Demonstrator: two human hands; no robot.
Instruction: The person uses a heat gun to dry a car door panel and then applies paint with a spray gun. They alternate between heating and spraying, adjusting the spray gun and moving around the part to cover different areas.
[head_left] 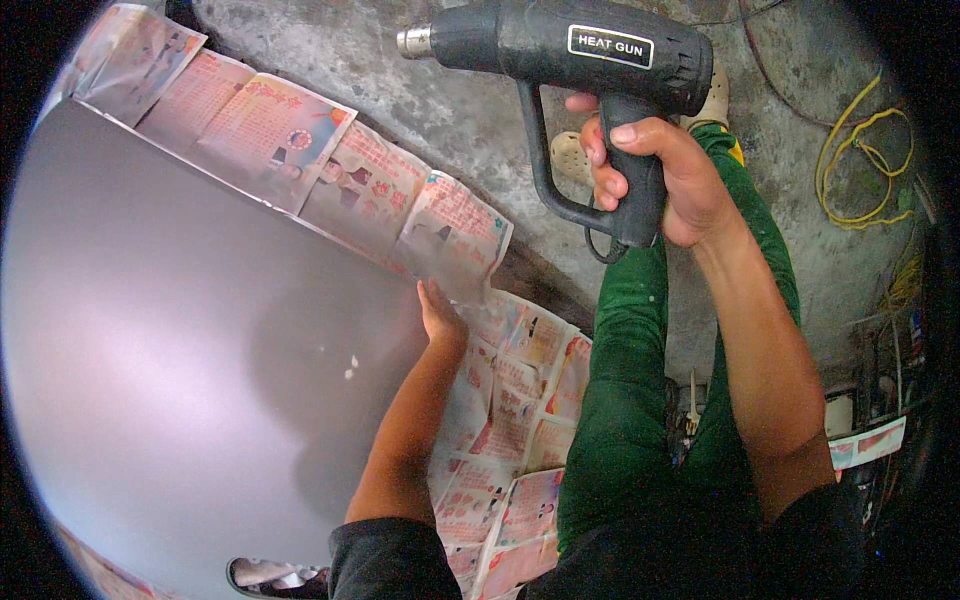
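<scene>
My right hand (680, 170) is wrapped around the handle of a black heat gun (490, 45), held up with its metal nozzle pointing left. To the left spreads a large, smooth grey car body panel (170, 300) with a small pale chip mark (350, 367) on it. At the panel's right edge, my left hand (441, 318) rests with its visible fingers stretched out, beside the printed masking paper (290, 140) along that edge. Part of that hand's fingers cannot be made out. A dark slot-shaped opening (280, 577) sits low on the panel.
More printed paper (500, 420) hangs between the panel and my green trousers (625, 390). On the stained concrete floor (370, 70) lie a loose yellow cord (825, 180) and a dark cable (755, 60). Cluttered tools and parts (890, 370) stand at the right.
</scene>
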